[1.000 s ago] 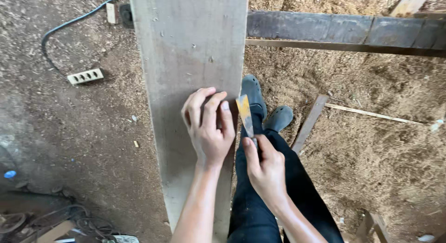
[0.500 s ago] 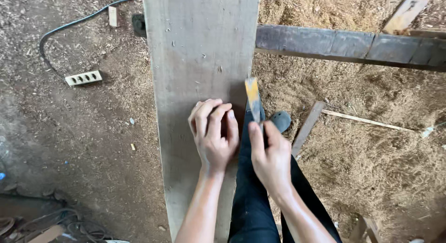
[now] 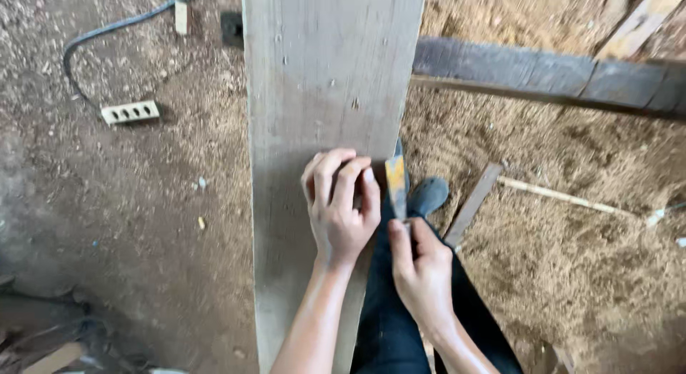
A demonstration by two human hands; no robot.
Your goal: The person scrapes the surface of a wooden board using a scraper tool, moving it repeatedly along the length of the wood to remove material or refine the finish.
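Note:
A long grey wooden plank (image 3: 314,95) runs from the top of the head view down toward me. My left hand (image 3: 341,210) rests on its right part, fingers curled and pressing on the wood. My right hand (image 3: 421,270) grips a scraper blade (image 3: 396,185) with a yellowish metal face, held upright against the plank's right edge, just beside my left fingers. Below the hands are my dark trousers (image 3: 389,324) and a blue shoe (image 3: 427,195).
Sawdust covers the ground on the right. A dark wooden beam (image 3: 543,74) crosses under the plank at the upper right. A thin wooden strip (image 3: 471,206) lies near my shoe. A white power strip (image 3: 130,112) with a dark cable (image 3: 93,38) lies at the upper left.
The view has shifted, so the plank sits further right in the frame. My left hand has stayed on the plank, and my right hand has kept the blade at the plank's right edge.

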